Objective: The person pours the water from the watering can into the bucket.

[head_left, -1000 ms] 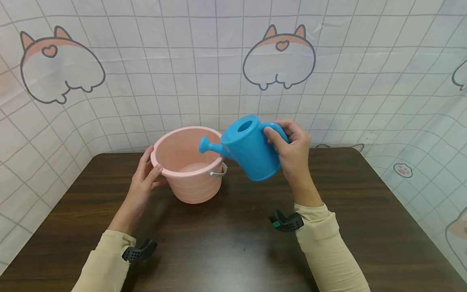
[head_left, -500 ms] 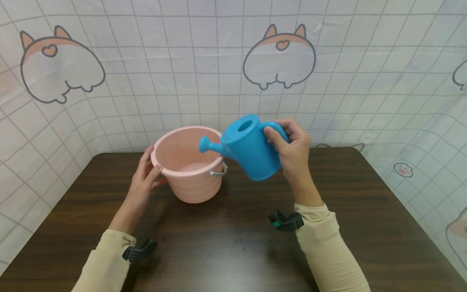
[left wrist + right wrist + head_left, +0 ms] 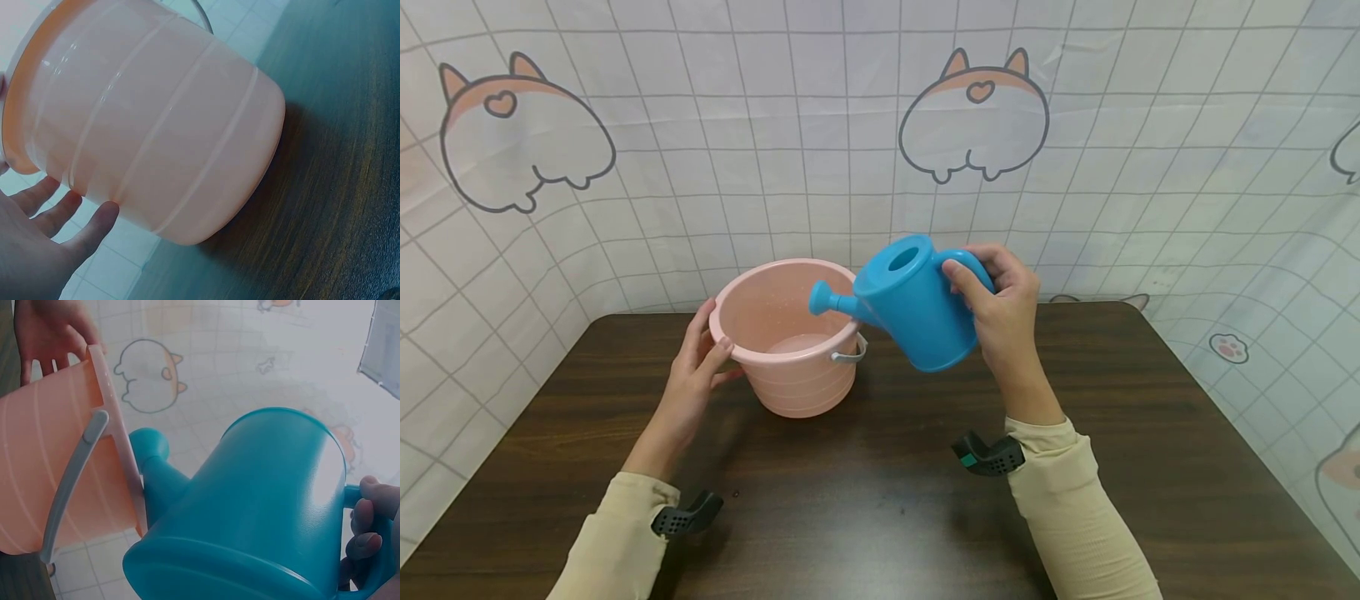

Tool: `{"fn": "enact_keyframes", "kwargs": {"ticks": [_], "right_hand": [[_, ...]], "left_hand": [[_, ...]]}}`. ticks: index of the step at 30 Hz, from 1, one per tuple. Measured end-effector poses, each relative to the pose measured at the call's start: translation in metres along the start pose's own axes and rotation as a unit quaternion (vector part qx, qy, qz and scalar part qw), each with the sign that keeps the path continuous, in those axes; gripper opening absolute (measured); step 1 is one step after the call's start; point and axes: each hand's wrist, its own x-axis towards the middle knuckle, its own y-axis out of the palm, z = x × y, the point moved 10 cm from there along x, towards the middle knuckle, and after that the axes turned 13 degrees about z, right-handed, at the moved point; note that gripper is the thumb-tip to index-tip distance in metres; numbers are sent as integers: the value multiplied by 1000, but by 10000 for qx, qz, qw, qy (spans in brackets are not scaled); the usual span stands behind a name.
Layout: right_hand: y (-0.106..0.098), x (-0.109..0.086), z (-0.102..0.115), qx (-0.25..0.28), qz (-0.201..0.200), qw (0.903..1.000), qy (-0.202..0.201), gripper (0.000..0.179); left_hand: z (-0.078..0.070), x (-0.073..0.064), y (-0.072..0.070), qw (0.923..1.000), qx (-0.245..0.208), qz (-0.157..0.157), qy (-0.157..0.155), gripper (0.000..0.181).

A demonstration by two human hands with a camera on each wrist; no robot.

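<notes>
Backing the bucket and table (dark, wood-grained) hangs gridded cloth; it's creased.

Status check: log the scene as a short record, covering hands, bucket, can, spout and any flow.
left hand: holds the rim of the pink bucket, thumb over it
right hand: grips the loop handle of the blue watering can
bucket: mouth up, over the dark table
bucket handle: grey, swung down outside, on the can's side
can: off the table, tilted toward the bucket
spout head: over the bucket's opening
spout touching rim: cannot tell
flow: none visible
bucket contents: pale patch at the bottom, water or not unclear
</notes>
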Motion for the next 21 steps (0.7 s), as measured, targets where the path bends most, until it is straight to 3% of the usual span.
{"fn": "enact_keyframes", "kwargs": {"ticks": [21], "right_hand": [[-1, 0, 2, -12, -34, 10000, 13, 21]], "left_hand": [[-1, 0, 1, 10000, -88, 24, -33, 58]]}}
